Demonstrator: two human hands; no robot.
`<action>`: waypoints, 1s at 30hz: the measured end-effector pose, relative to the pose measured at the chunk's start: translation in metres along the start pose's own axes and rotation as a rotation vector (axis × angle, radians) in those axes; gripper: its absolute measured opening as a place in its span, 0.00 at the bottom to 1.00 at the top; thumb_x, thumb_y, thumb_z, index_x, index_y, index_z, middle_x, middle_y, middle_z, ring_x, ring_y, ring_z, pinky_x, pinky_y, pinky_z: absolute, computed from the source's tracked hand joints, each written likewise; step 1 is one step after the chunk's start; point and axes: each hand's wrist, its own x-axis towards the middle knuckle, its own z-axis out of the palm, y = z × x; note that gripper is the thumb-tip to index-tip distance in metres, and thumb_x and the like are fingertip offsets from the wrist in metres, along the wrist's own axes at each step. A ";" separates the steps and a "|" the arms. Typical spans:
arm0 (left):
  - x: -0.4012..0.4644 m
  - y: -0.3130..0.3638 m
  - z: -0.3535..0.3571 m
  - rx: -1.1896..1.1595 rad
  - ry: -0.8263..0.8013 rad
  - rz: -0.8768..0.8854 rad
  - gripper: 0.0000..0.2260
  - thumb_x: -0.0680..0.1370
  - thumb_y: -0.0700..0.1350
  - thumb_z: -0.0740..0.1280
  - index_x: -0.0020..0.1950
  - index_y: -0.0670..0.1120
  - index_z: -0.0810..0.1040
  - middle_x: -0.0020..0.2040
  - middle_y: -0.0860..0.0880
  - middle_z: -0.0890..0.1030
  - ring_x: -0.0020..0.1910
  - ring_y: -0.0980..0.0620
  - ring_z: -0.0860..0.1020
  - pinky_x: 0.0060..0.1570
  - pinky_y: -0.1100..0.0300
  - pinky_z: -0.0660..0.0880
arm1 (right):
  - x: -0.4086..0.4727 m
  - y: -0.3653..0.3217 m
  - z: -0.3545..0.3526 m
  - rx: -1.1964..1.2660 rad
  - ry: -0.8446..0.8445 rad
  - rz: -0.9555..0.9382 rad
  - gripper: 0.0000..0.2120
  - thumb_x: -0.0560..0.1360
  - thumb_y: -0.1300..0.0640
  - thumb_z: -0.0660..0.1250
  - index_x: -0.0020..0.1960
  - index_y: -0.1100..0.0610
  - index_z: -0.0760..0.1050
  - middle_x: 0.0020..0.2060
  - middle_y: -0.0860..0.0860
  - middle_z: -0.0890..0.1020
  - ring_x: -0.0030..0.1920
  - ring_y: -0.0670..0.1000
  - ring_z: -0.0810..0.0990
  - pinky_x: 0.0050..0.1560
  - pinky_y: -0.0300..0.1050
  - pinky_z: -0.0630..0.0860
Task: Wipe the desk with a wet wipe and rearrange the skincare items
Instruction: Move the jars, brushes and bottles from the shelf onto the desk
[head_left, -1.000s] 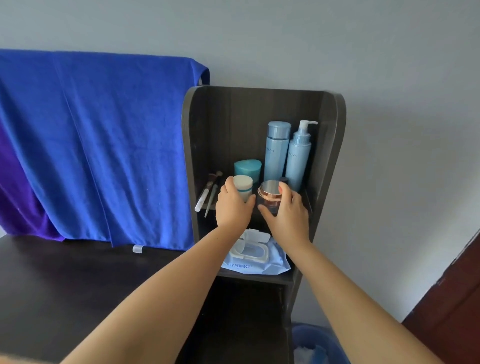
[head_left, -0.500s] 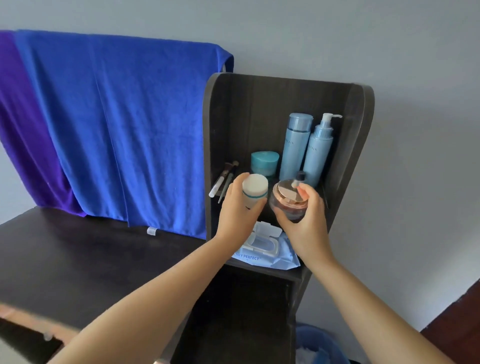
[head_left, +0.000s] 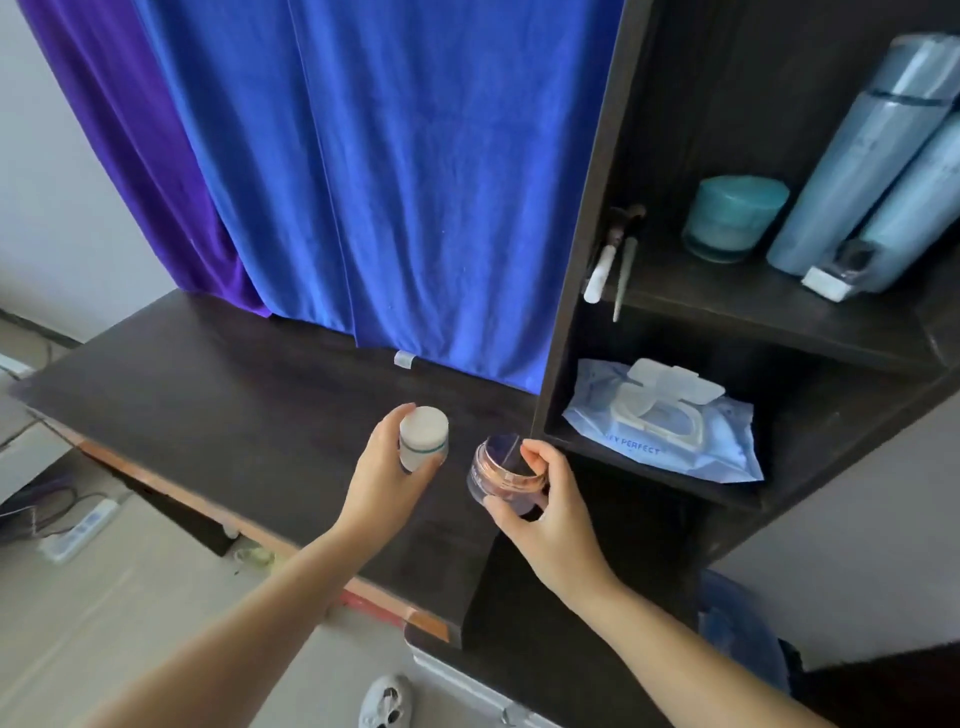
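Skincare items, two in hand: a white jar (head_left: 423, 437) with a teal band, held upright in the left hand (head_left: 387, 480), grip closed around its side; a clear jar (head_left: 506, 475) with a rose-gold rim, held in the right hand (head_left: 550, 512), grip closed on it with fingertips at the lid edge and thumb below. Both jars are just left of the shelf unit (head_left: 582, 218), over the dark counter (head_left: 218, 395); whether they touch the counter cannot be told.

Upper shelf of the shelf unit: teal jar (head_left: 735, 218), two tall pale-blue bottles (head_left: 862, 161) leaning side by side, makeup brushes (head_left: 608, 260) against the left wall.

Lower shelf: wet wipe pack (head_left: 670, 421), lying flat, flip lid open.

Left of the shelf unit, behind the counter: blue towel (head_left: 395, 176) hanging, purple cloth (head_left: 140, 150) beside it.

Floor, well left of the shelf unit: power strip (head_left: 78, 530) with cables.
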 end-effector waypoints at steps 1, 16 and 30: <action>0.011 -0.013 0.003 0.019 -0.032 -0.025 0.26 0.71 0.47 0.71 0.66 0.53 0.65 0.64 0.53 0.73 0.60 0.51 0.74 0.59 0.53 0.73 | 0.011 0.009 0.014 -0.001 0.035 0.043 0.27 0.66 0.53 0.75 0.61 0.49 0.68 0.58 0.48 0.75 0.59 0.45 0.75 0.61 0.44 0.74; 0.172 -0.083 0.066 0.124 -0.464 0.020 0.22 0.74 0.42 0.67 0.66 0.45 0.64 0.63 0.47 0.71 0.59 0.46 0.72 0.52 0.55 0.70 | 0.149 0.095 0.123 -0.271 0.677 0.377 0.31 0.70 0.63 0.72 0.69 0.63 0.62 0.67 0.60 0.68 0.68 0.56 0.68 0.68 0.44 0.65; 0.176 -0.078 0.045 0.095 -0.490 0.130 0.30 0.74 0.43 0.68 0.73 0.46 0.58 0.70 0.46 0.66 0.70 0.49 0.64 0.65 0.59 0.61 | 0.152 0.069 0.112 -0.364 0.610 0.360 0.32 0.70 0.60 0.71 0.70 0.58 0.61 0.72 0.59 0.61 0.70 0.57 0.65 0.70 0.51 0.65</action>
